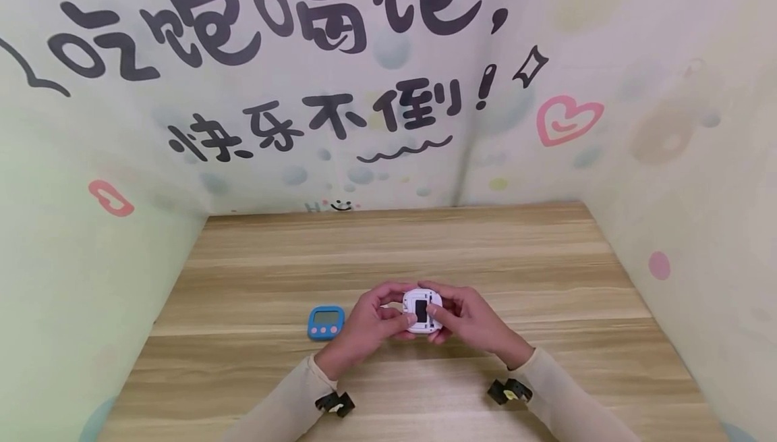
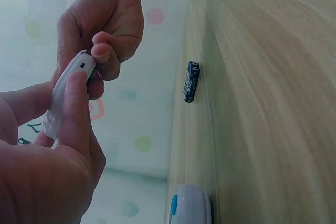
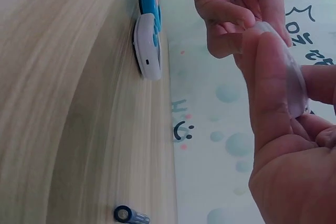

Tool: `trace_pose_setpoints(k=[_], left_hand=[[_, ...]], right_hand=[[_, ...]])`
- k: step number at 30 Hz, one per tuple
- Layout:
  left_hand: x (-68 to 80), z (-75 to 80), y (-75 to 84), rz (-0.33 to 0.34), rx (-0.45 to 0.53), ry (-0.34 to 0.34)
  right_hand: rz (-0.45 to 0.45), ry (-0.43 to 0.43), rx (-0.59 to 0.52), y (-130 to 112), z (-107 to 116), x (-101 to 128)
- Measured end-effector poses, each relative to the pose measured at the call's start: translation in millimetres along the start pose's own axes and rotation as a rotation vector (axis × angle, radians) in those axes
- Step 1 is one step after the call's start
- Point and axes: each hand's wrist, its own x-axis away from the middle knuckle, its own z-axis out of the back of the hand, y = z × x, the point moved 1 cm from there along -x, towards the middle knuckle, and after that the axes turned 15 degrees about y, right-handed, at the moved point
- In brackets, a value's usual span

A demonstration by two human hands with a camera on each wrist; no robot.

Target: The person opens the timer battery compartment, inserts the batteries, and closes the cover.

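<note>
Both hands hold a white digital timer (image 1: 419, 328), its back with a black rectangle and a slot turned up. My left hand (image 1: 366, 326) grips its left side, thumb on the back. On the right side, my right hand (image 1: 476, 320) holds it with the thumb pressed near the slot. Edge-on, the same timer (image 2: 62, 100) shows between the fingers in the left wrist view. Below the hands a dark blue battery (image 2: 191, 82) lies on the table; the head view does not show it. The timer's front is hidden.
A blue timer (image 1: 319, 335) with a screen and pink buttons lies left of my left hand. Beside it is another white timer (image 3: 147, 45) with blue buttons, seen in the wrist views. The wooden table (image 1: 388, 246) is bounded by printed walls (image 1: 261, 185) at the back and sides.
</note>
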Motion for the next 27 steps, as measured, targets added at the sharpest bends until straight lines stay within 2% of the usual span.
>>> trace_pose_setpoints(k=[5,9,13,20,27], left_hand=[[1.0,-0.9,0.3,0.008,-0.012,0.021],[0.5,-0.3,0.7,0.020,0.003,0.070],[-1.1,1.6,0.1,0.024,0.015,0.101],[-1.4,2.2,-1.6,0.023,0.020,0.118],[-3.6,10.9,-7.2,0.029,0.021,0.158]], right_hand=[[-0.018,0.030,0.065,-2,0,2],[0.015,0.126,0.093,-3,-1,2],[0.037,0.196,0.071,-4,-2,2],[0.022,0.230,0.071,-3,0,2],[0.058,0.231,0.097,0,6,3]])
